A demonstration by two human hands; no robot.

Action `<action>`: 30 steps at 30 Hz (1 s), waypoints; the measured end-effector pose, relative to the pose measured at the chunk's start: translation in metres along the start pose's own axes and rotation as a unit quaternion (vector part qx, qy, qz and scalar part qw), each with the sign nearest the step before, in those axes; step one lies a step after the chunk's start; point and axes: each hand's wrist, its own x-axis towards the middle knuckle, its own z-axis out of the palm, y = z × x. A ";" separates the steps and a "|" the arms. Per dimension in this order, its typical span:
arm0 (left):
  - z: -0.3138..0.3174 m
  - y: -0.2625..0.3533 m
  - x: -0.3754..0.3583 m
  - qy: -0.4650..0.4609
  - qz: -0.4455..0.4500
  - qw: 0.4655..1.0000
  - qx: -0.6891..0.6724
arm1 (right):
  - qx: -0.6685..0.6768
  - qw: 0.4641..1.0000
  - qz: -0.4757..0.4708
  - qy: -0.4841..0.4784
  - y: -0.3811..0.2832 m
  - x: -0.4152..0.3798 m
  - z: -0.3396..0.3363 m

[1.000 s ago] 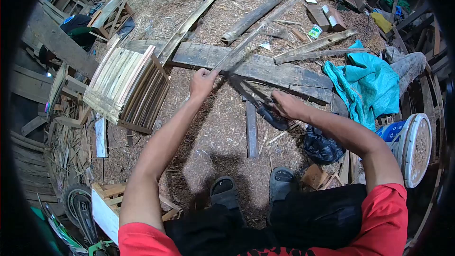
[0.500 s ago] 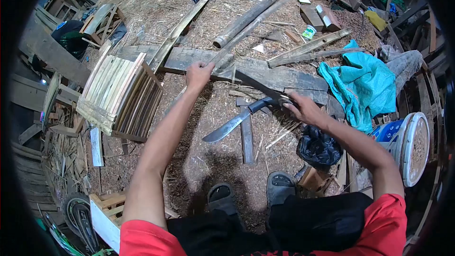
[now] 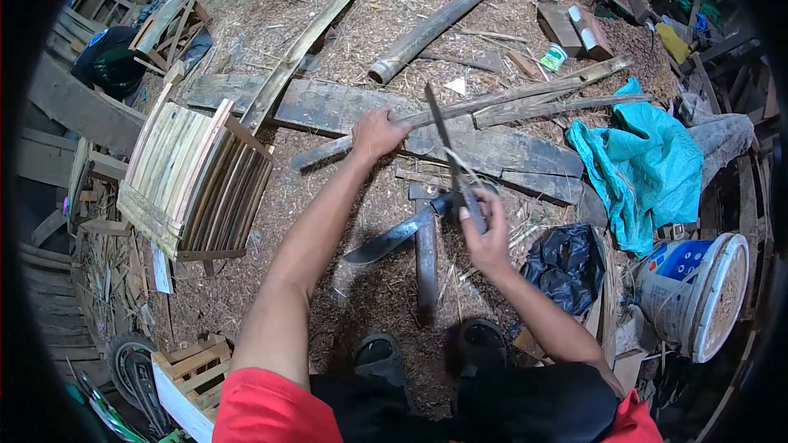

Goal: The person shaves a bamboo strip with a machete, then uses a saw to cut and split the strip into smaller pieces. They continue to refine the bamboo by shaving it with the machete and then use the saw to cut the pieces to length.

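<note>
A long wooden strip (image 3: 492, 98) lies aslant over a grey plank (image 3: 320, 107). My left hand (image 3: 381, 133) is closed around the strip near its lower left end. My right hand (image 3: 486, 230) grips a long dark blade tool (image 3: 448, 143), its tip pointing up and away, beside the strip; its handle is mostly hidden in my fingers. Below the hands, a machete (image 3: 389, 240) with a black handle lies across a hammer (image 3: 426, 262) on the ground.
A slatted wooden bundle (image 3: 197, 180) stands at left. A teal sheet (image 3: 648, 164), a black plastic bag (image 3: 566, 267) and a white bucket (image 3: 694, 291) are at right. A round pole (image 3: 435, 29) lies beyond the plank. Wood shavings cover the ground.
The strip has swung away from the round pole to point further right. My right hand has moved left and down, and the blade tool now points more steeply upward.
</note>
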 end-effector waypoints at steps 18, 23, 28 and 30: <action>-0.042 0.022 -0.011 -0.123 -0.064 0.985 -0.106 | -0.078 0.991 -0.109 0.026 0.004 0.005 0.033; -0.074 0.045 -0.018 -0.111 -0.037 0.989 -0.091 | -0.072 0.993 -0.091 -0.009 -0.022 -0.006 0.024; -0.088 0.069 -0.040 -0.095 -0.011 0.992 -0.081 | -0.090 0.988 -0.127 0.012 -0.049 -0.009 0.019; -0.087 0.075 -0.043 -0.079 0.009 0.994 -0.070 | -0.064 0.992 -0.107 0.008 -0.055 0.002 0.018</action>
